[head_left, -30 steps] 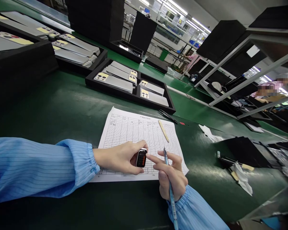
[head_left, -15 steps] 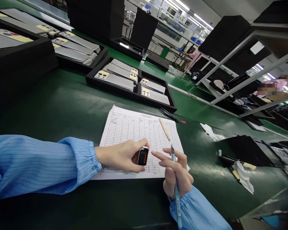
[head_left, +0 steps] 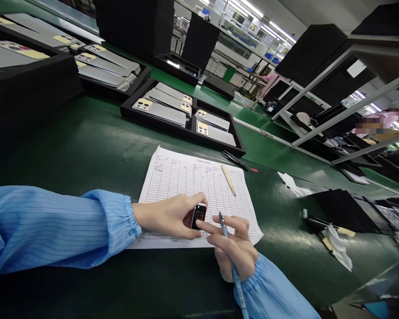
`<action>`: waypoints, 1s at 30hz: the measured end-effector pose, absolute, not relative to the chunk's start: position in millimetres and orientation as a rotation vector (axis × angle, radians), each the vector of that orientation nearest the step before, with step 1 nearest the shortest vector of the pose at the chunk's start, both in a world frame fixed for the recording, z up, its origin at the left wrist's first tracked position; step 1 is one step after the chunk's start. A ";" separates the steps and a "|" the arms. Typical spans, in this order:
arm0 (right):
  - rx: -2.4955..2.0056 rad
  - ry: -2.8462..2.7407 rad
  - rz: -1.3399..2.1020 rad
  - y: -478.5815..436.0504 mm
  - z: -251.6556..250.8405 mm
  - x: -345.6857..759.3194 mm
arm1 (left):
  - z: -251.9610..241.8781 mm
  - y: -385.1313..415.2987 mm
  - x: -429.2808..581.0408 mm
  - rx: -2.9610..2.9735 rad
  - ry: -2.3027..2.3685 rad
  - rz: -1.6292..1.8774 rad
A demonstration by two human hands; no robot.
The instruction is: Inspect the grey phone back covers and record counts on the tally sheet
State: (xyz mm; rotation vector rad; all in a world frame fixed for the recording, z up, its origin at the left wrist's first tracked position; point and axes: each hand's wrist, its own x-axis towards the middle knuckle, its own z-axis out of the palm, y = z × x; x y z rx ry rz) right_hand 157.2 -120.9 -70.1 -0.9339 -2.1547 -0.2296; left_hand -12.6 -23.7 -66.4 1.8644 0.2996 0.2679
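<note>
Our left hand (head_left: 173,215) grips a small rectangular black-glass smartwatch (head_left: 199,210); beside it our right hand (head_left: 241,252), gripping a slim blue pen (head_left: 238,286), seemingly taps the screen (head_left: 200,215); the next tap calls for steadiness.

On the green worktop (head_left: 93,137), a divided black tray (head_left: 186,132) holds silver-gray panels (head_left: 166,114) with pale yellow camera corners; another loaded black tray (head_left: 106,91) stands left of it. Black tweezers (head_left: 234,159) lie just beside the divided one, near a red scrap (head_left: 254,170). Farther right are a crumpled white scrap (head_left: 291,184) and a black sheet (head_left: 339,210)
</note>
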 end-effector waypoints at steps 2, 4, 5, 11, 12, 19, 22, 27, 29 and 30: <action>-0.942 -2.166 -0.237 -120.5 -68.8 156.3 | -66.6 -23.7 -12.3 1.867 0.299 0.270; -0.942 -2.166 -0.239 -120.3 -68.3 155.9 | -67.0 -23.5 -12.0 1.871 0.296 0.275; -0.939 -2.169 -0.236 -120.3 -68.1 155.8 | -67.3 -23.4 -11.9 1.874 0.295 0.279; -0.955 -2.213 -0.211 -119.7 -64.7 153.7 | -68.4 -23.5 -12.4 1.861 0.285 0.277; -0.960 -2.215 -0.215 -119.6 -64.5 153.5 | -68.5 -23.6 -12.4 1.861 0.286 0.277; -0.947 -2.143 -0.234 -121.4 -71.3 156.9 | -68.7 -23.5 -12.3 1.860 0.293 0.276; -0.973 -2.089 -0.238 -121.9 -75.0 159.2 | -67.7 -23.8 -12.7 1.857 0.318 0.263; -0.997 -2.031 -0.237 -122.3 -78.1 161.0 | -65.9 -24.2 -12.9 1.848 0.322 0.252; -0.994 -2.034 -0.226 -122.3 -78.2 161.0 | -66.2 -24.0 -12.7 1.848 0.319 0.254; -0.992 -2.044 -0.220 -122.2 -77.9 160.8 | -66.5 -23.9 -12.6 1.848 0.316 0.253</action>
